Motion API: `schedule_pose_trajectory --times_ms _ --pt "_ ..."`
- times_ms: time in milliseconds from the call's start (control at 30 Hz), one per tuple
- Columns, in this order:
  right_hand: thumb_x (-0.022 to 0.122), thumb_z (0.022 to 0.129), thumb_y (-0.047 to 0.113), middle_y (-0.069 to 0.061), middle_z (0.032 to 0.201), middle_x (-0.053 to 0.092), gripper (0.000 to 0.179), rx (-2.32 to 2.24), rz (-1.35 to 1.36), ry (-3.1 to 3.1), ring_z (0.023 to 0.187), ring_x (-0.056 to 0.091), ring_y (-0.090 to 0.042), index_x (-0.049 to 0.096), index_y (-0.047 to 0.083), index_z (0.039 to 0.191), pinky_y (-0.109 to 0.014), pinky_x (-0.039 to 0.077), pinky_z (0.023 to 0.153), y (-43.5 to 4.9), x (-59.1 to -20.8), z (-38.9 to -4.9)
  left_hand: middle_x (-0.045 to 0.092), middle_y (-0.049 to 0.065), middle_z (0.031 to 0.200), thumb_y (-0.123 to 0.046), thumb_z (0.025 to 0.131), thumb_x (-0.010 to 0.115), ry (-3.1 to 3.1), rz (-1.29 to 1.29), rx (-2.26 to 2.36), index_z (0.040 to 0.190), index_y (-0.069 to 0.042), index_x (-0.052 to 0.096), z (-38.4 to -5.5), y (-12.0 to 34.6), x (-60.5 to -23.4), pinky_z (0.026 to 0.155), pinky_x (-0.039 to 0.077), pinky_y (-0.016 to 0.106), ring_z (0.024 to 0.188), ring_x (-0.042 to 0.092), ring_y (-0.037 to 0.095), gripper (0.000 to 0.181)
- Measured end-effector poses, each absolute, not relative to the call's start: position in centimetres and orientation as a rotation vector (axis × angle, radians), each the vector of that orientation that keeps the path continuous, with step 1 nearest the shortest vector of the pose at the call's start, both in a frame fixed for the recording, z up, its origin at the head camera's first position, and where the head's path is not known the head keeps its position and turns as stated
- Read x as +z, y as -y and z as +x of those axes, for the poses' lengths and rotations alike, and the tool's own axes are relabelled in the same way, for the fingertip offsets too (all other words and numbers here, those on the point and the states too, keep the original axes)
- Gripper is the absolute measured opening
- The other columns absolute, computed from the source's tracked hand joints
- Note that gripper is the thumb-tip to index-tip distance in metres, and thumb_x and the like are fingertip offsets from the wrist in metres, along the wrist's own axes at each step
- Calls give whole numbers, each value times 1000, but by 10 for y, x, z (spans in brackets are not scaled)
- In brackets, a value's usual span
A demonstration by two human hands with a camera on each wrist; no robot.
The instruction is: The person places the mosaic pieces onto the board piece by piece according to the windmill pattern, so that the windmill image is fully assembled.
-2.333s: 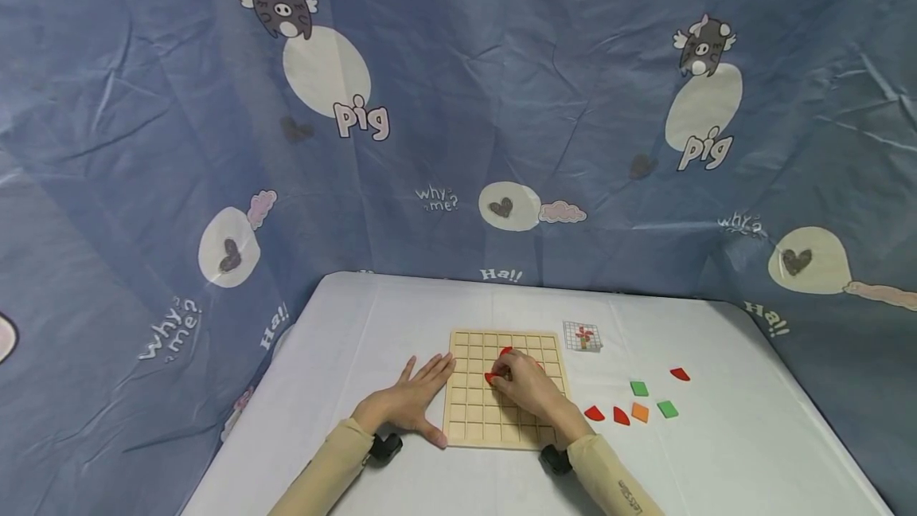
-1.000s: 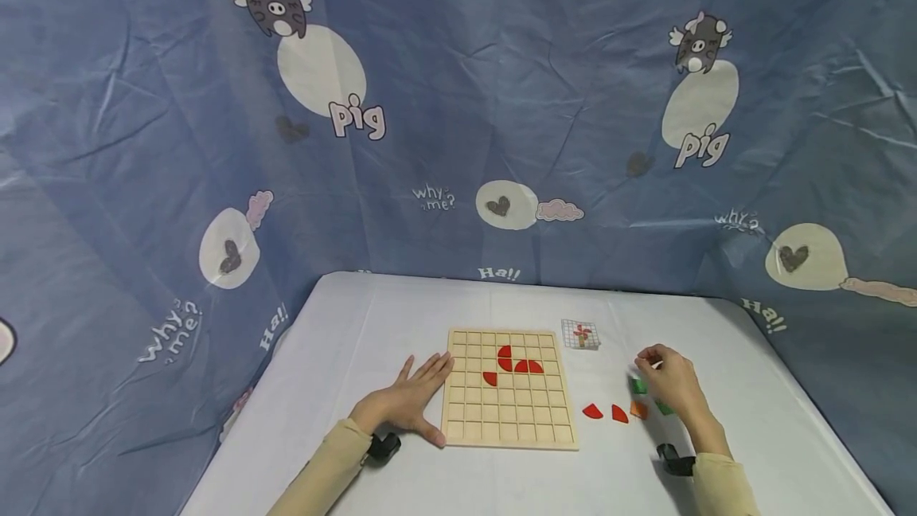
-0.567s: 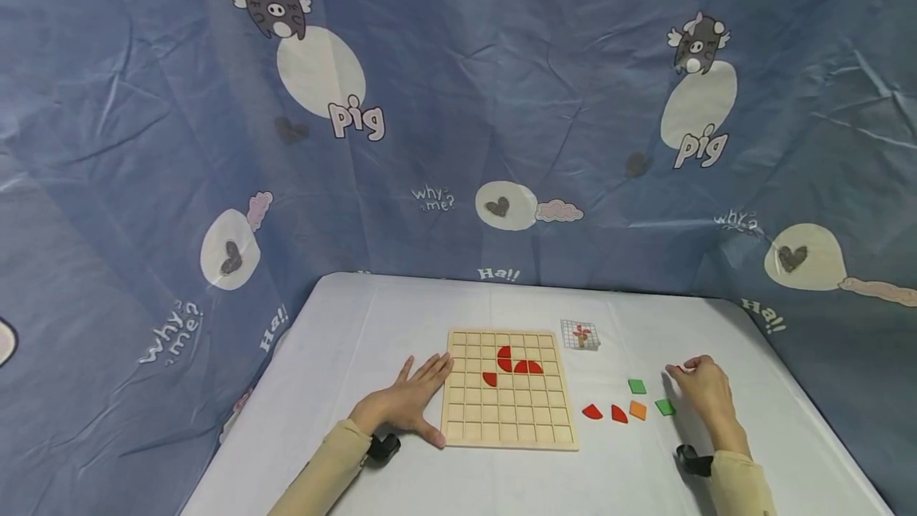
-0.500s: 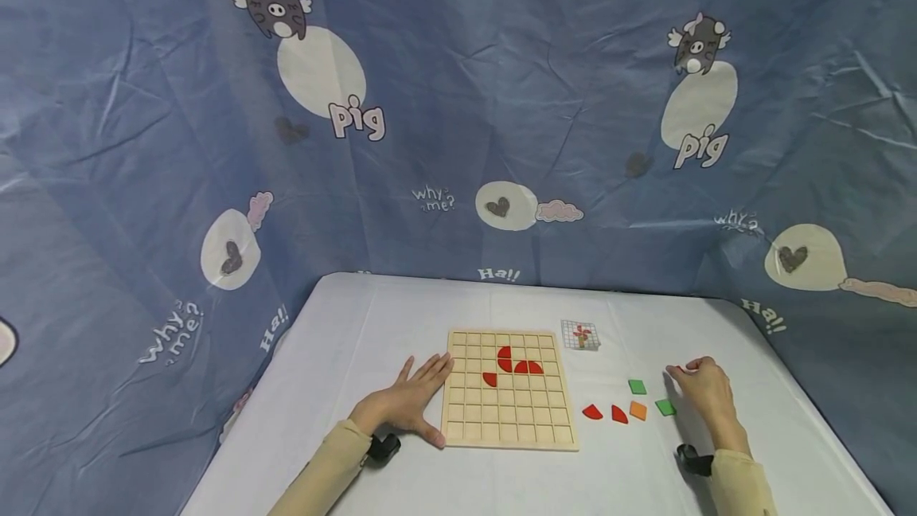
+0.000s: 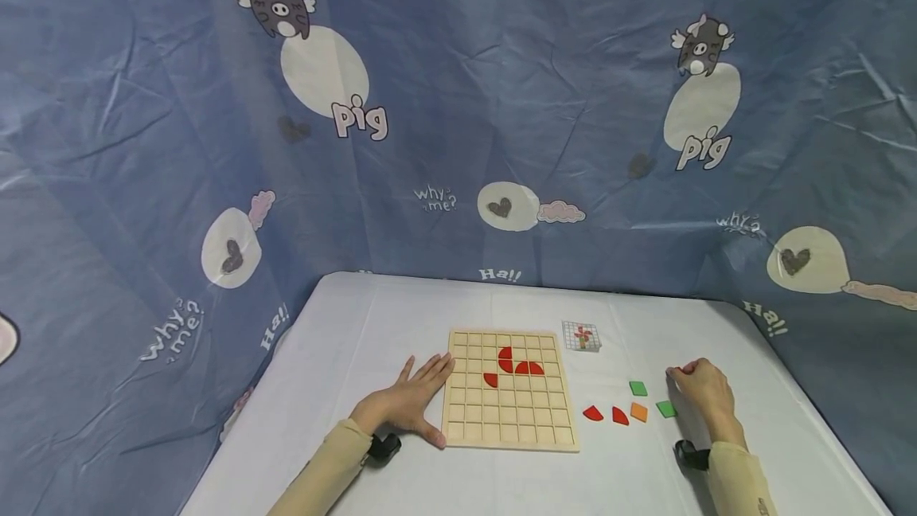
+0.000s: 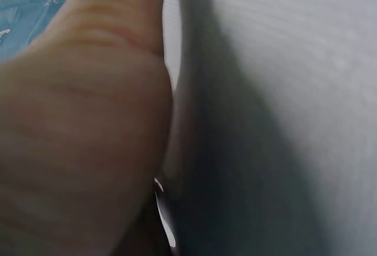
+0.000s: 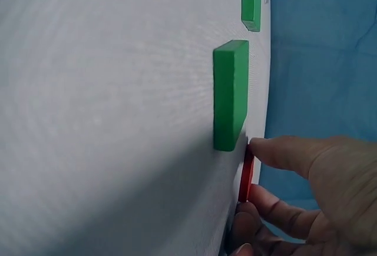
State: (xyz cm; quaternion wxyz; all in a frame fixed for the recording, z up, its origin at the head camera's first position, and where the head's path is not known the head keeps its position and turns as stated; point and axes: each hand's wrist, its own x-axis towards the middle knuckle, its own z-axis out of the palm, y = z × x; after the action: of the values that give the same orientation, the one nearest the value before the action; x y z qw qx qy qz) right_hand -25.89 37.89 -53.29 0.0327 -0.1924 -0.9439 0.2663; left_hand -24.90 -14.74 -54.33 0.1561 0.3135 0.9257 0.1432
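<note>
L hand [image 5: 408, 403] lies spread along the left edge of the board [image 5: 474, 431], fingers straight, clamped on nothing; can't tell how hard it presses. If it slips or pushes, board could shift & jog its pcs. On the board, five red quarter-circles [image 5: 505, 366] sit in cells, prob. loose, so a bump might unseat them. Just right of its far right corner: picture card [image 5: 582, 336], light-looking, could get nudged. Right of board's near half: two loose red pcs [image 5: 620, 416], orange tile [image 5: 639, 412], two green tiles [image 5: 667, 409]; a low pass toward the board might scatter them. Well right of board, R hand [image 5: 705, 392], apart from the L, pinches another red quarter [image 7: 247, 176] b/w thumb & finger, close to the table [image 5: 387, 317]; can't tell if lifted. Thin pc held by its ends: could twist or drop if pinch is off-centre.
</note>
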Motion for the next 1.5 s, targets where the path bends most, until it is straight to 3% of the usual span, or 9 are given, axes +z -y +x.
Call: schedule_pose_trajectory --times_ms 367,533,633,867,1233,1500 --pt "59 90 14 -28 100 61 33 821 -437 2921 83 59 -34 58 -11 111 -42 48 65 -381 -533 -260 -2 10 164 -72 60 73 -2672 927 402 156 -8 1 -250 148 -548 116 -3 64 151 -1 31 136" --pt "59 87 8 -29 103 58 32 806 -324 2953 89 58 -37 60 -12 112 -48 49 73 -382 -532 -262 -3 10 164 -74 60 72 -2667 926 406 156 -8 1 -250 148 -549 116 -4 64 151 -2 31 136" --pt "60 86 6 -29 105 55 32 812 -300 2970 88 57 -36 60 -13 112 -45 51 71 -384 -533 -265 -4 9 164 -74 60 72 -2666 923 404 156 -9 1 -250 149 -549 116 -4 64 151 -2 30 136" --pt "62 89 8 -29 112 51 36 868 -328 2995 94 55 -37 57 -12 118 -40 53 69 -389 -540 -267 -4 9 164 -75 59 71 -2662 920 396 156 -9 0 -251 149 -549 116 -5 64 151 -2 30 137" --pt "66 88 11 -28 112 54 33 843 -337 2963 90 55 -33 61 -9 114 -31 48 63 -389 -539 -263 -3 10 164 -74 60 72 -2668 923 397 156 -8 1 -250 148 -547 116 -4 64 151 -2 31 136" --pt "66 87 16 -29 109 53 38 857 -293 2969 90 55 -34 59 -11 113 -44 50 72 -379 -538 -262 -3 10 164 -73 61 72 -2671 930 397 156 -8 1 -249 148 -547 116 -3 65 151 -1 31 135"
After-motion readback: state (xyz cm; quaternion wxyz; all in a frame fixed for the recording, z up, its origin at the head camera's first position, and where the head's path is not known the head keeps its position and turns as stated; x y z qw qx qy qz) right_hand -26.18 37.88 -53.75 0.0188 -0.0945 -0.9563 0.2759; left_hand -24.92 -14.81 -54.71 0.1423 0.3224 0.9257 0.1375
